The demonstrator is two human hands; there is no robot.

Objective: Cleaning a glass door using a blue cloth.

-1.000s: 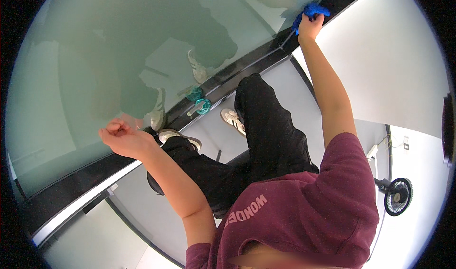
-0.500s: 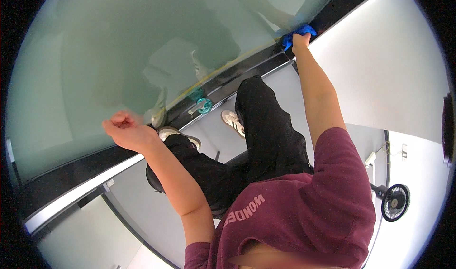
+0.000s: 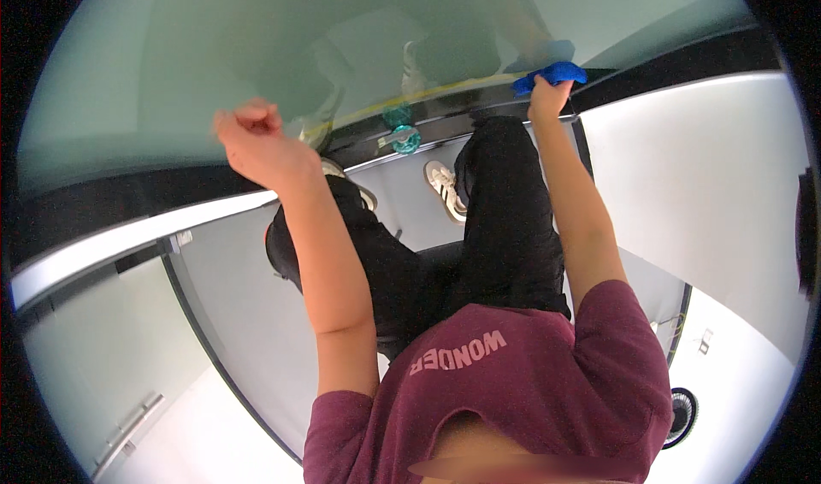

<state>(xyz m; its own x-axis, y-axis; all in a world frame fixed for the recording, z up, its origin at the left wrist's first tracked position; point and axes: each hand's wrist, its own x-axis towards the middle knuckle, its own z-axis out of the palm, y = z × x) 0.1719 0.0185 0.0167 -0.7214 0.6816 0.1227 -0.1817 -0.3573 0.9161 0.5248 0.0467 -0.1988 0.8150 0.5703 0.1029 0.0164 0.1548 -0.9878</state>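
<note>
Right hand [image 3: 547, 99] clamped on blue cloth [image 3: 552, 75] at lower edge of frosted glass panel [image 3: 214, 48]; left hand [image 3: 256, 142] loosely fisted, empty, just before that glass. Best pressed flat, wiped in overlapping strokes along the dark frame [image 3: 479, 112].

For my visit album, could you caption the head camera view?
Right hand presses a blue cloth on a frosted glass panel; left hand raised beside it.

Even, bright indoor light, no hard shadows. Frosted glass pane [image 3: 214, 65] shows soft murky reflections, mild glare on white wall panel [image 3: 710, 193]. Heavy fisheye bending at rim, black vignette corners. Slight softness towards edges.
</note>
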